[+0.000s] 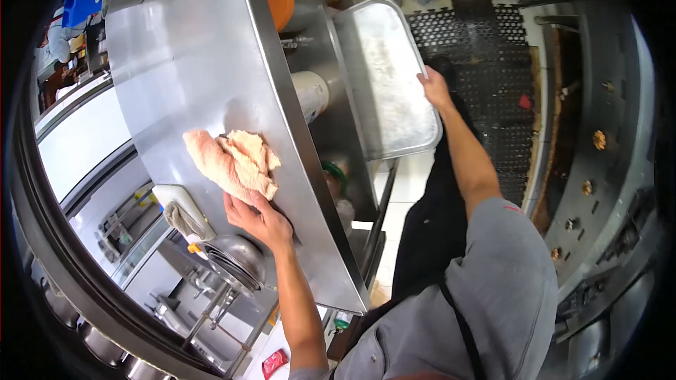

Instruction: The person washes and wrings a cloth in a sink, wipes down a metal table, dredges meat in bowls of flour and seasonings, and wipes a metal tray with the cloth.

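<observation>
My left hand (260, 222) is on the stainless steel table (190, 49), its fingers closed on the near edge of a crumpled, peach-coloured cloth (232, 165). Over on the right, my right hand (435, 89) grips the long rim of a rectangular tray (387, 77). White powdery material covers much of the tray's inside, though I cannot tell what it is. The tray sits level with the shelf below the tabletop, partly out over the floor.
Under the tabletop are an orange lid (278, 3) and a white container (310, 96). Stacked metal bowls (236, 260) and a white board (184, 211) stand past the table's left edge. A black perforated mat (486, 98) covers the floor; a stove (605, 162) lies right.
</observation>
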The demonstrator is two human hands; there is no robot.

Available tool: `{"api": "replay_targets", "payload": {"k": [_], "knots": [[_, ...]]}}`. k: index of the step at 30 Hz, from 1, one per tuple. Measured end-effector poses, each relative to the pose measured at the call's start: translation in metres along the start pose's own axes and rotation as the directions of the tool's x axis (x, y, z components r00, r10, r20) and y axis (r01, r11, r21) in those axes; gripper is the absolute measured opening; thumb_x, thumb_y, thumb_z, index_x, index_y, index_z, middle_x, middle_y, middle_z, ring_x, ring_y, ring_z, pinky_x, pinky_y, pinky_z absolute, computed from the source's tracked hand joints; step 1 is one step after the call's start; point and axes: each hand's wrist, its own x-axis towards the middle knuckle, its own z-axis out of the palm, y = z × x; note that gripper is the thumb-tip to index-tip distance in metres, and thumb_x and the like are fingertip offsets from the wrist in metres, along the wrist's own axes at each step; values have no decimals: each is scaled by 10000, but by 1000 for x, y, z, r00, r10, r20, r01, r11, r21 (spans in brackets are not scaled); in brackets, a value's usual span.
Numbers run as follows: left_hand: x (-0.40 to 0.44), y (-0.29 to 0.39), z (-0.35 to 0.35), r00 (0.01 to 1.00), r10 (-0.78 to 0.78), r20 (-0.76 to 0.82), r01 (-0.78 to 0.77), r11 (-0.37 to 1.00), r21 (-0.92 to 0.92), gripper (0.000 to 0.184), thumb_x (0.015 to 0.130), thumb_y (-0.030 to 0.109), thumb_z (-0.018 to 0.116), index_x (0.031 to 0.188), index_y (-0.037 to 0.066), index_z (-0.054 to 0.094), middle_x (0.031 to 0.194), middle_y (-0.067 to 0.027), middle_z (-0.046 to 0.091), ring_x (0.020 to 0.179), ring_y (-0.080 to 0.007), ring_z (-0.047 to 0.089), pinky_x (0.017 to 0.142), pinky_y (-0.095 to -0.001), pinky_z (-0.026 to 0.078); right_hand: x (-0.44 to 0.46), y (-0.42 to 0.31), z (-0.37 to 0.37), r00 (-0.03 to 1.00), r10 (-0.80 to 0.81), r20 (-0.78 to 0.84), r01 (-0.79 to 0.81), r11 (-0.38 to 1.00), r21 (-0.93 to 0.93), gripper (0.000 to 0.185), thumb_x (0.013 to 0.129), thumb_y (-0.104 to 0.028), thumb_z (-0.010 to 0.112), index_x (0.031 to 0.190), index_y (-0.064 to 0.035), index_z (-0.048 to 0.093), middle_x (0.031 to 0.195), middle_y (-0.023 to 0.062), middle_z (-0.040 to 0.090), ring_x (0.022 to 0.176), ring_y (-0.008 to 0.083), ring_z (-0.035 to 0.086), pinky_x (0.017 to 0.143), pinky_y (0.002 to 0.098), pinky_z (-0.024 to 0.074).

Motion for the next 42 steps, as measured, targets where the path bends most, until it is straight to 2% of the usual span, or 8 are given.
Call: {"api": "replay_targets", "payload": {"k": [10, 14, 17, 22, 29, 31, 33, 42], "knots": [[49, 17, -7, 978, 86, -192, -150, 925, -348, 708, 884, 251, 660, 1459, -12, 340, 1481, -247, 357, 1333, -392, 372, 1103, -458, 285, -147, -234, -279, 972, -210, -103, 182, 957, -226, 244, 963, -150, 569, 1142, 10, 615, 906, 45, 667, 864, 89, 545, 792, 275, 455], [102, 52, 0, 994, -26, 111, 63, 937, -343, 502, 831, 179, 664, 1296, 25, 553, 1220, -233, 546, 1124, -369, 529, 981, -439, 413, -214, -359, -306, 941, -301, -156, 232, 908, -349, 269, 976, -206, 574, 1111, 24, 611, 848, 40, 662, 811, 67, 531, 732, 260, 453], [121, 136, -28, 967, 33, -253, -231, 528, -817, 347, 861, 88, 621, 1191, -17, 601, 1090, -163, 596, 981, -274, 601, 890, -398, 487, -244, -385, -314, 903, -379, -204, 264, 861, -434, 254, 973, -206, 573, 1073, 24, 611, 832, 28, 657, 796, 70, 528, 704, 275, 452], [109, 336, -102, 417, 464, -782, -907, 148, -395, 308, 867, 165, 630, 1164, 85, 615, 1048, -163, 622, 970, -333, 566, 866, -444, 440, -292, -445, -243, 844, -493, -212, 431, 857, -281, 204, 963, -108, 564, 1082, 50, 610, 756, 15, 607, 713, 52, 484, 626, 238, 427], [158, 350, -88, 385, 434, -815, -917, 279, -285, 197, 843, 163, 626, 1032, 112, 641, 965, -128, 593, 853, -328, 521, 746, -450, 419, -336, -437, -240, 738, -567, -367, 459, 819, -344, 201, 953, -108, 578, 1041, 66, 627, 686, 12, 544, 653, 40, 436, 559, 224, 384], [149, 329, -62, 716, 370, -591, -695, 450, -560, 227, 841, 172, 621, 1048, 80, 620, 908, -122, 575, 838, -334, 511, 746, -453, 416, -343, -439, -238, 744, -514, -426, 449, 858, -251, 195, 951, -99, 572, 1045, 62, 628, 706, 22, 584, 656, 54, 467, 590, 239, 412], [103, 324, -65, 755, 421, -503, -649, 370, -664, 252, 876, 141, 579, 1123, 92, 590, 924, -127, 564, 829, -336, 520, 734, -447, 430, -331, -439, -242, 591, -526, -612, 545, 819, -177, 190, 946, -92, 573, 1049, 56, 635, 743, 23, 625, 682, 64, 504, 635, 248, 440], [-4, 303, -58, 567, 687, -455, -722, 148, -676, 441, 801, 172, 623, 1234, 102, 584, 915, -191, 542, 807, -383, 523, 740, -473, 449, -257, -485, -252, 405, -511, -758, 719, 691, -81, 130, 923, -51, 592, 993, 42, 650, 831, 17, 642, 726, 79, 531, 675, 253, 450]]}}
